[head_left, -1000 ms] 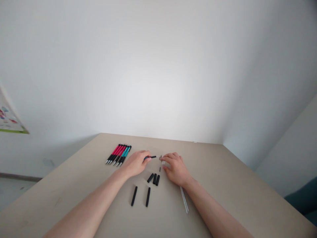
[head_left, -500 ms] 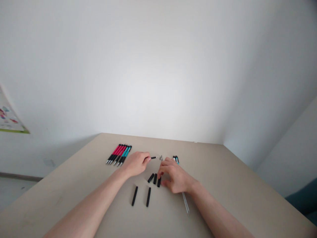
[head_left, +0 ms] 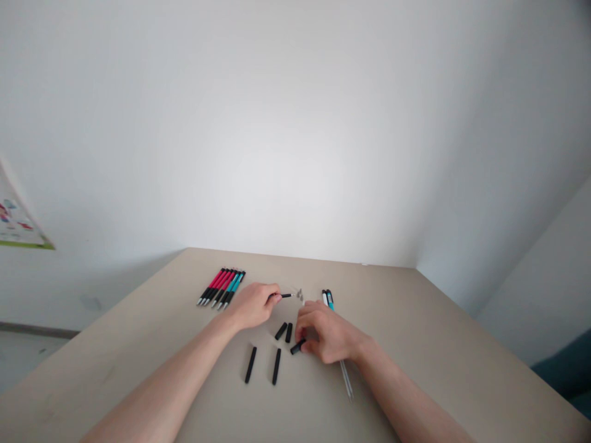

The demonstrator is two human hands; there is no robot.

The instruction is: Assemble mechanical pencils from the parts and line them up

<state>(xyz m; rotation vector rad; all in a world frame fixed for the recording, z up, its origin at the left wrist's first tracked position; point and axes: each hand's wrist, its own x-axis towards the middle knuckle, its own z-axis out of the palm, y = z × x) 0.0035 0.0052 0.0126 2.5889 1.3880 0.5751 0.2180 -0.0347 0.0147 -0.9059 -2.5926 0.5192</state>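
Note:
My left hand (head_left: 257, 304) pinches a thin black pen part (head_left: 287, 295) whose light tip points right, toward small metallic pieces (head_left: 300, 295) on the table. Between its thumb and fingers, my right hand (head_left: 325, 329) holds a short black tube (head_left: 298, 347) low over the tabletop. Two more short black tubes (head_left: 281, 331) lie just left of that hand. Nearer the front are two longer black tubes (head_left: 250, 365), spaced apart. Thin pale rods (head_left: 346, 381) stick out from beneath my right wrist.
Several red and teal pens (head_left: 221, 287) lie in a row on the left of the beige table (head_left: 383, 295). Beyond my right hand are pen barrels with black ends (head_left: 327, 298). A white wall stands behind, with a poster (head_left: 21, 215) at far left.
My right hand has taken hold of the nearest short black tube, which has turned and shifted slightly toward the front. My left hand has hardly moved.

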